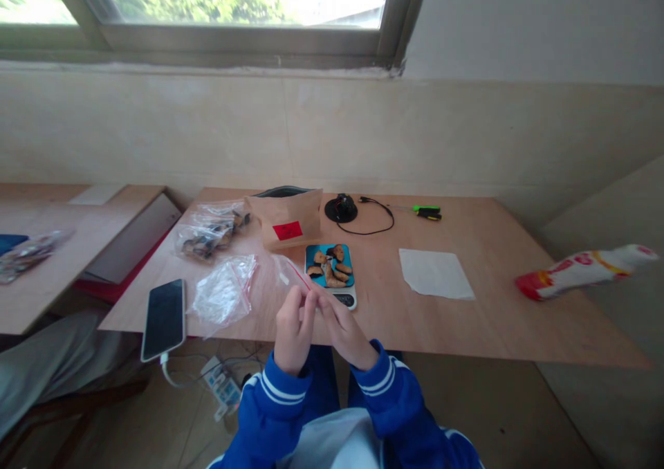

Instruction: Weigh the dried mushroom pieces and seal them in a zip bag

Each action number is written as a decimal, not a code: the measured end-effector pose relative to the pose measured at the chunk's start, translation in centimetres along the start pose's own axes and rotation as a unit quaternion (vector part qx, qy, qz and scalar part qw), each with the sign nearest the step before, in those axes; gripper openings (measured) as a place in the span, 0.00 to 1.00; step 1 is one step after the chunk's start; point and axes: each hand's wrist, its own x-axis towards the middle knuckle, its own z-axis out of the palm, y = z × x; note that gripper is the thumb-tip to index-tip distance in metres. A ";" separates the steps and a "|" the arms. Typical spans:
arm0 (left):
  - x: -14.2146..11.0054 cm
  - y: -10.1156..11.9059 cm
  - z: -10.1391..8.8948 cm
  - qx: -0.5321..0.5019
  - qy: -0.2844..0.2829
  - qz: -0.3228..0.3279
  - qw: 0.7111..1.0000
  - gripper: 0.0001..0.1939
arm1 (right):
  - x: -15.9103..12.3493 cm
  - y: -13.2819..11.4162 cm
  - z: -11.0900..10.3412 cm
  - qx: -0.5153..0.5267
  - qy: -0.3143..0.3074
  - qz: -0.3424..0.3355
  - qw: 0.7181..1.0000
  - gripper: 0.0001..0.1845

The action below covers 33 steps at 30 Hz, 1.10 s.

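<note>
My left hand (293, 330) and my right hand (346, 332) meet at the table's near edge, fingers pinched together on the red zip strip of a small clear zip bag (288, 274). Just beyond them stands a small scale (346, 296) with a blue top, carrying several brown and dark dried pieces (330, 265). A brown paper bag (288, 218) with a red label stands behind the scale. Left of it lies a clear bag of dark dried pieces (209, 234), and nearer me an empty-looking clear bag (224, 292).
A phone (164, 318) on a charging cable overhangs the table's left front edge, above a power strip (222, 384) on the floor. A white paper sheet (434, 273), a black round device with cable (341, 208) and a green-handled tool (427, 211) lie further back. A red-white package (584, 270) lies right.
</note>
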 end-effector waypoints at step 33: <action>6.2 2.4 -0.8 -0.132 -0.089 -0.042 0.986 0.18 | 5.8 -4.6 -3.8 -0.217 -0.002 -0.058 0.975 0.11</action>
